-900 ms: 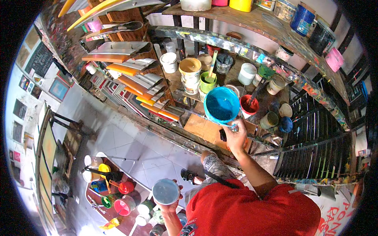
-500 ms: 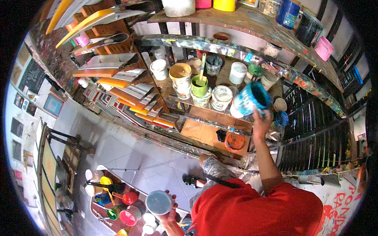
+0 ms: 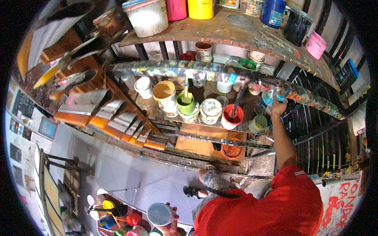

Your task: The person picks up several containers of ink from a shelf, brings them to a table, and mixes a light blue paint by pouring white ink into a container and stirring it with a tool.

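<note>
Blue paint tub (image 3: pixel 271 96) sits on the middle shelf (image 3: pixel 204 122), half hidden behind the paint-smeared shelf edge; contents not visible. My right hand (image 3: pixel 278 105) is wrapped around it. Nearby: red pot (image 3: pixel 232 117) with a brush, green cup (image 3: pixel 186 103) with a stick, cream bucket (image 3: pixel 164 92). Left hand (image 3: pixel 170 222) grips a round pale-blue lid (image 3: pixel 160 214) low, above the floor pots.

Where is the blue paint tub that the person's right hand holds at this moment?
In the head view, the right hand holds the blue paint tub up at the right end of the middle shelf, right of the red cup.
</note>
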`<move>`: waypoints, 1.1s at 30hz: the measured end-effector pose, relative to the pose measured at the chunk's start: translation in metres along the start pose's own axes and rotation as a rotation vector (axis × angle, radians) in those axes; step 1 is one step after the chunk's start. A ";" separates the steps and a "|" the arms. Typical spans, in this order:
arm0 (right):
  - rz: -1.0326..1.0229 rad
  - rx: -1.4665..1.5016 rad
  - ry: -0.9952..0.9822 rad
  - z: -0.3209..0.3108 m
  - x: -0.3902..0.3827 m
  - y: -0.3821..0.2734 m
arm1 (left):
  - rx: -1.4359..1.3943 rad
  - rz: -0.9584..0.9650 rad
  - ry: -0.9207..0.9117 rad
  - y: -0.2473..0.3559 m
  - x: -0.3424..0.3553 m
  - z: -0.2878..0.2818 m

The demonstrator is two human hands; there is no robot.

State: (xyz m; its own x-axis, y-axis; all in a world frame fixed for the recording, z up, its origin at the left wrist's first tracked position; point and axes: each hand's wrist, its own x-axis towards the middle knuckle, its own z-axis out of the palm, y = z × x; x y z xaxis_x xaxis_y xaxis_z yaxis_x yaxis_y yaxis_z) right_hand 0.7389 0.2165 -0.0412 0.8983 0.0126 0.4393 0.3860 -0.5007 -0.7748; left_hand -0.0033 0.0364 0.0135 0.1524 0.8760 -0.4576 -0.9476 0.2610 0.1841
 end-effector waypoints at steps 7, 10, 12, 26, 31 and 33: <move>0.076 0.578 -0.187 0.091 0.066 0.011 | 0.081 -0.046 -0.006 -0.013 0.025 0.020; 0.122 0.811 -0.221 0.139 0.095 0.014 | 0.305 0.060 0.198 -0.030 0.022 0.084; 0.162 0.949 -0.218 0.182 0.092 0.018 | 0.771 0.200 0.261 -0.026 0.025 0.059; 0.172 1.135 -0.343 0.200 0.039 0.073 | 0.145 -0.028 0.130 -0.029 0.035 0.031; 0.079 0.736 -0.448 0.019 -0.092 -0.056 | 0.115 -0.082 0.011 -0.018 0.027 0.026; 0.079 0.699 -0.472 -0.037 -0.135 -0.092 | 0.047 -0.102 -0.038 -0.020 0.027 0.026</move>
State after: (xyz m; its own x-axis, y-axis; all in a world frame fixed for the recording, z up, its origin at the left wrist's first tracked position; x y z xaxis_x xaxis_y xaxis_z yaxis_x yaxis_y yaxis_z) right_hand 0.5747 0.2287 -0.0122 0.8617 0.4380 0.2562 0.2196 0.1333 -0.9664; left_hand 0.0273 0.0656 0.0196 0.2586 0.8587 -0.4424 -0.9127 0.3672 0.1792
